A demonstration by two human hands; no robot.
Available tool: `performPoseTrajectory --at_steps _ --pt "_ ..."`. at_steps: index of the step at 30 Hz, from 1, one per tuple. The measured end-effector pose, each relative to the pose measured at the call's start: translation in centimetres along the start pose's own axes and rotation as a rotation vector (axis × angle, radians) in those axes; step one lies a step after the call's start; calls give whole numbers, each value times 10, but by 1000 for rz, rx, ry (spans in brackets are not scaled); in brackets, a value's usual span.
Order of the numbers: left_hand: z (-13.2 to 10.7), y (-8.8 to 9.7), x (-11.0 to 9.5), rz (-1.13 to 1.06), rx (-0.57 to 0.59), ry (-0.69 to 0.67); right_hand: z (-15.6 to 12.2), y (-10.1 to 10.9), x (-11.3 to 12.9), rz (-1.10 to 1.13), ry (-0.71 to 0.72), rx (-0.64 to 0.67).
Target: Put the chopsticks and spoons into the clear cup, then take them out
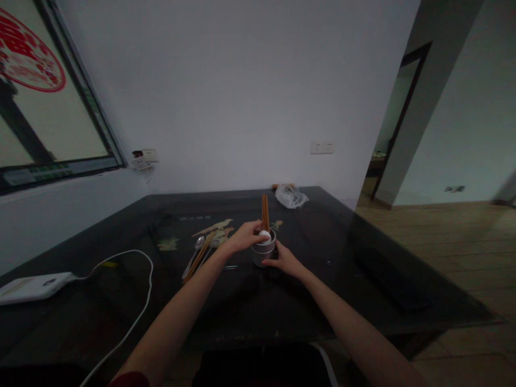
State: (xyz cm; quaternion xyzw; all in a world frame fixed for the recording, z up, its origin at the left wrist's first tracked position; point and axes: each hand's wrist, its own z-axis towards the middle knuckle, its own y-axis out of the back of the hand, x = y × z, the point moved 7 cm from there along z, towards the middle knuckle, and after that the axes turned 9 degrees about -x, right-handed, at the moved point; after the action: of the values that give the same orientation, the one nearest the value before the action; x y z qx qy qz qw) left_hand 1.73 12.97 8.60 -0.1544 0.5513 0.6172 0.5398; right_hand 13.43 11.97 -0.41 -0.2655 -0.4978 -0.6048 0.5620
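A grey cup (pixel 260 257) stands upright on the dark table. Several brown wooden chopsticks (pixel 265 210) rise out of it. At the cup's rim shows a pale, shiny rounded end that looks like a spoon's bowl (pixel 264 235). My left hand (pixel 248 236) is closed over the rim, its thumb and fingers on that spoon; its fingers also come close to the chopsticks. From the right side, my right hand (pixel 285 260) grips the cup's wall between thumb and fingers. Left of my left forearm lie a metal spoon (pixel 199 243) and loose chopsticks (pixel 198 260).
A crumpled clear plastic bag (pixel 291 196) lies at the table's far edge. On the left are a white device (pixel 36 287) and its white cable (pixel 150 279). A dark oblong item (pixel 391 279) rests at right. The wall with sockets (pixel 321 147) stands behind the table (pixel 282 306).
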Motion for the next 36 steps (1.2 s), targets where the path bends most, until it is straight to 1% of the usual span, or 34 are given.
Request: performPoseTrajectory --at_steps 3,6,8,11,15,19,22,25,27,30,33,36 --pt "2 4 3 1 -67 24 0 0 0 -3 2 0" --pt "5 13 1 -21 -154 32 -1 0 3 -6 -6 0" --pt "7 21 -3 -47 -218 29 -1 1 6 -7 -10 -1" --pt "6 39 -15 -131 -309 11 -2 1 9 -9 -1 -1" --pt "-2 70 -33 -203 -399 -12 -2 1 8 -10 -6 10" --pt "-17 112 -46 -222 -544 -52 -1 0 5 -20 -23 8" --pt "-32 145 -52 -198 -634 -49 -1 0 5 -22 -21 6" --pt "-48 176 -58 -109 -691 -15 -2 0 7 -32 -7 12" --pt "-56 193 -55 8 -673 62 -2 1 8 -45 -8 14" --pt "-60 214 -37 232 -547 216 -2 1 8 -49 -12 16" --pt "-60 229 -2 437 -374 356 -2 1 8 -38 -7 20" --pt "-64 242 46 644 -243 558 -2 1 6 -53 -9 16"
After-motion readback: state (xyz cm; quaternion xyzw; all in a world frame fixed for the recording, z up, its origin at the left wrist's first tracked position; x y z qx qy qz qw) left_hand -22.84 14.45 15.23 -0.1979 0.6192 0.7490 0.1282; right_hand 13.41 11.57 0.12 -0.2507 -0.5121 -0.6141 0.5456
